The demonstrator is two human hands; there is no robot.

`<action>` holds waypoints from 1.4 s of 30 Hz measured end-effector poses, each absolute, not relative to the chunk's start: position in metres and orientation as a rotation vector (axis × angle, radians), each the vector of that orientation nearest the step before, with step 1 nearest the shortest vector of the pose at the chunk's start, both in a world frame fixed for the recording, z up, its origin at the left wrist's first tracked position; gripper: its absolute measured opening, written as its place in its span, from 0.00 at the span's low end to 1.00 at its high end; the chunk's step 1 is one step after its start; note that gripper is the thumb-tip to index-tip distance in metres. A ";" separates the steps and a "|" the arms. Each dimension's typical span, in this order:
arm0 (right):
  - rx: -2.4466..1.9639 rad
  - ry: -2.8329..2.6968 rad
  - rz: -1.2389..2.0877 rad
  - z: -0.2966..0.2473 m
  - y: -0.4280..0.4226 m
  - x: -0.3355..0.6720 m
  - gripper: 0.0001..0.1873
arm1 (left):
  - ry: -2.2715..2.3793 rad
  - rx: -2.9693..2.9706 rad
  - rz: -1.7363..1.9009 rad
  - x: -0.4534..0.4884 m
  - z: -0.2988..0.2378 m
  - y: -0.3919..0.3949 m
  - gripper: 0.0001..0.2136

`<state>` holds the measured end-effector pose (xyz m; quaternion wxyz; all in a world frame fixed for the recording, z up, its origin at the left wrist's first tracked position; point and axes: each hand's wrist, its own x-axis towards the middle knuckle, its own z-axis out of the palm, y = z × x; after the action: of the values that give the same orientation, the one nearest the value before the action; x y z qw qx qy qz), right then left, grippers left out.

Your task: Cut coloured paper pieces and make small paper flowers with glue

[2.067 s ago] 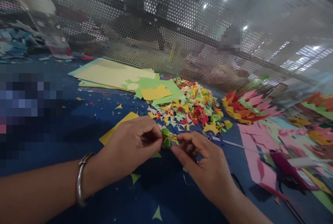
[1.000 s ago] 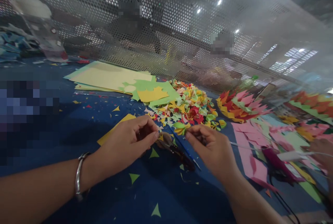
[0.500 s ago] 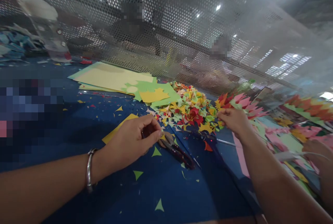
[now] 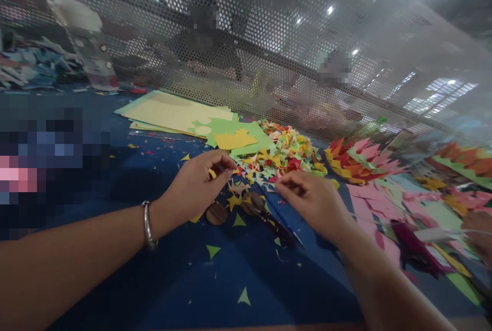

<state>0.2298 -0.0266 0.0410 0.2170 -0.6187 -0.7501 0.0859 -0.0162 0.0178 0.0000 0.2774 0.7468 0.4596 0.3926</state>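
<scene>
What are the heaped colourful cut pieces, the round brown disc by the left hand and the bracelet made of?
The heaped pieces look like matte coloured paper: thin, sharply cut, some curled. The brown disc is perhaps wood, dull with faint grain-like streaks. The bracelet seems polished metal, silvery with bright highlights.

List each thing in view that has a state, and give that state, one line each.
Left hand: fingertips pinched; anything held unclear
Right hand: fingertips pinched; anything held unclear
Bracelet: worn
Paper stack: flat, edges uneven
Cut-paper pile: loosely heaped, mixed colours
Frontmost green scrap: lying flat
</scene>
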 end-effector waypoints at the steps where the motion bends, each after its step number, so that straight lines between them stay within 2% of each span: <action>1: -1.669 -2.134 0.263 0.038 -0.031 0.222 0.09 | 1.249 2.017 1.065 -0.018 0.000 0.020 0.07; 9: -1.614 -2.446 0.282 0.023 -0.041 0.208 0.07 | 1.376 2.193 1.066 -0.040 -0.001 0.048 0.09; 15: -1.614 -2.511 0.319 0.020 -0.044 0.209 0.05 | 1.405 2.496 0.576 -0.056 0.001 0.060 0.17; 20: -1.545 -2.465 0.440 0.018 -0.048 0.212 0.06 | 1.412 2.520 0.376 -0.057 0.004 0.059 0.25; 26: -1.501 -2.219 0.580 0.020 -0.047 0.215 0.10 | 1.364 2.480 0.396 -0.058 0.003 0.064 0.21; 31: -1.455 -2.134 0.636 0.015 -0.047 0.213 0.12 | 1.288 2.269 0.522 -0.057 -0.002 0.066 0.13; 39: -1.384 -2.069 0.661 0.012 -0.049 0.211 0.13 | 1.306 2.228 0.504 -0.055 -0.004 0.068 0.11; 42: -1.355 -2.027 0.781 0.011 -0.047 0.214 0.13 | 1.323 2.259 0.513 -0.052 -0.002 0.065 0.12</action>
<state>0.2139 -0.0466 0.0111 0.2867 -0.5071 -0.7584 0.2923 -0.0519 0.0647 -0.0017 0.2346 0.8233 0.4820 0.1867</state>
